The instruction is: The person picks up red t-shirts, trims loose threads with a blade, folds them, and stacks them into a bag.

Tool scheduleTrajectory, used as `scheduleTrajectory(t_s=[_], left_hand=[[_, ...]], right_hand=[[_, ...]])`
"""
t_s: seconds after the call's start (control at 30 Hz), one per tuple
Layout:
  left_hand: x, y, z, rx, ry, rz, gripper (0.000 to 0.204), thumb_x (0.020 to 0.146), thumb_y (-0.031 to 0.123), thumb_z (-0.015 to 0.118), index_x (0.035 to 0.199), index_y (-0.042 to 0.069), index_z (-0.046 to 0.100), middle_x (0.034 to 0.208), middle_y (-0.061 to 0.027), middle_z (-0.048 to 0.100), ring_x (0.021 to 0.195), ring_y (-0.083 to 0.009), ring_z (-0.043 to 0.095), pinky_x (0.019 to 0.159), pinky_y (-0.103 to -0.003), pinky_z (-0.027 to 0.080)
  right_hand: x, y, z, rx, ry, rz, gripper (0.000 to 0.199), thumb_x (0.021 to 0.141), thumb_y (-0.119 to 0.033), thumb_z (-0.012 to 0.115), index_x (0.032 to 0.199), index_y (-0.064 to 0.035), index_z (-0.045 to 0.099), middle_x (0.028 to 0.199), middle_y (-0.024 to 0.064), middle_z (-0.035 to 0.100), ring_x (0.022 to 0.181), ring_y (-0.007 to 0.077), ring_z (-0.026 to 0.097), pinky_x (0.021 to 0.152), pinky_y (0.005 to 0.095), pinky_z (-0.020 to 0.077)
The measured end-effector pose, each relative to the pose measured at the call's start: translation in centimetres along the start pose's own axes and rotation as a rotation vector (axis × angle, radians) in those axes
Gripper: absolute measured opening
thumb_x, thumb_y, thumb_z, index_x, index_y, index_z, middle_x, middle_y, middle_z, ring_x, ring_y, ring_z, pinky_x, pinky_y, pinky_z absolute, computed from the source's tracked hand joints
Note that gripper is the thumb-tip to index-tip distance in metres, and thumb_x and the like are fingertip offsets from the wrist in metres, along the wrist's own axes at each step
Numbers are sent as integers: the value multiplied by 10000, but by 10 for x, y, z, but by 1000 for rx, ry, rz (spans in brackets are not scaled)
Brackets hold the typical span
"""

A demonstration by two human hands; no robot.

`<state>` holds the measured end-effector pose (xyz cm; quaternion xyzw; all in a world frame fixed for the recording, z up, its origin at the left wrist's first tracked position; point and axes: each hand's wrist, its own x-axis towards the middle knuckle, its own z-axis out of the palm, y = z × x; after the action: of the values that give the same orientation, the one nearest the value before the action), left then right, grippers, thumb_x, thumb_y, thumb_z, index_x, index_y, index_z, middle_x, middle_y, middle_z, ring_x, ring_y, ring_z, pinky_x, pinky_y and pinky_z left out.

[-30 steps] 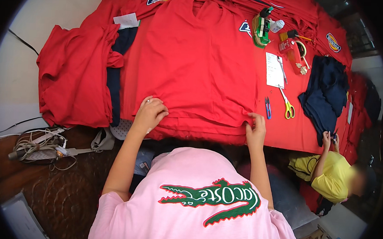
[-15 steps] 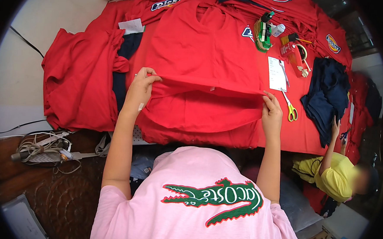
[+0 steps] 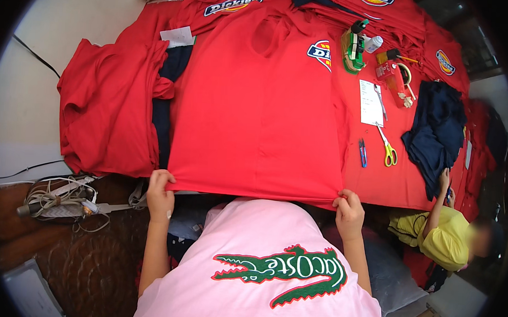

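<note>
A red shirt (image 3: 256, 124) lies spread face up on the table, its neckline at the far end and a logo patch (image 3: 320, 53) at its upper right. My left hand (image 3: 161, 194) pinches the left corner of its hem at the table's near edge. At the right hem corner, my right hand (image 3: 349, 212) is closed on the same cloth. Between them the hem runs taut and almost straight. Just right of the shirt are blue thread snips (image 3: 363, 153) and yellow-handled scissors (image 3: 390, 155), whose blades touch a printed paper slip (image 3: 371, 101).
A crumpled red garment (image 3: 107, 110) lies to the left. Green (image 3: 351, 49) and red (image 3: 390, 79) tape dispensers stand at the far right, near piled red shirts (image 3: 382, 21). A co-worker in yellow (image 3: 448, 234) touches a navy garment (image 3: 437, 122). Coiled cables (image 3: 62, 200) lie lower left.
Both hands have pulled the hem toward me, down to the table's near edge. The shirt, loose and gaping at the hem before, now lies flat. The thread snips have come into sight.
</note>
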<state>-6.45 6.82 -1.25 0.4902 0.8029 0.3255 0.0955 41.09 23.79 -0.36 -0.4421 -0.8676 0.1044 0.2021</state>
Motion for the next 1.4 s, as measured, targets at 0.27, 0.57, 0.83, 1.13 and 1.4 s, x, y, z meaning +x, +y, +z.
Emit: scheduleTrajectory(t_s=[0.27,0.57,0.83,1.13,1.4], left_hand=[[17,3,4,176,-435,-179,186,885,16,644,1041,70,730,1022,-133,652,970,-357,660,843,-440,527],[113,83,205,251,-396,635,694,968,257,540,1571,-23,343,1697,-171,223,1581,-330,180,1287,-477,168],[164,24,185,428,-155,254,859,969,639,529,1628,134,308,1716,-141,191,1583,-387,136,1249,-628,109],[239,53,192,260,27,414,580,984,308,648,1475,49,482,1553,-163,438,1523,-371,291,1241,-602,171],[307,104,237,424,-263,565,394,927,257,714,1251,40,658,1236,-115,653,1340,-298,529,1251,-614,150]], right_hand=[[23,14,11,220,-320,133,204,820,-71,709,1024,-73,711,1148,135,684,1031,341,667,872,422,519],[171,-115,137,540,-159,-170,638,952,-233,674,1512,-24,448,1567,202,455,1468,357,417,1216,452,324],[151,26,151,-268,-143,143,796,1019,-476,557,1628,-60,258,1704,159,219,1575,312,214,1268,472,213],[98,106,94,-351,259,394,437,959,-131,649,1383,-40,587,1326,161,627,1212,365,582,1061,489,436],[80,137,83,-424,34,546,261,984,-155,629,1200,-15,672,990,163,655,869,348,660,762,451,539]])
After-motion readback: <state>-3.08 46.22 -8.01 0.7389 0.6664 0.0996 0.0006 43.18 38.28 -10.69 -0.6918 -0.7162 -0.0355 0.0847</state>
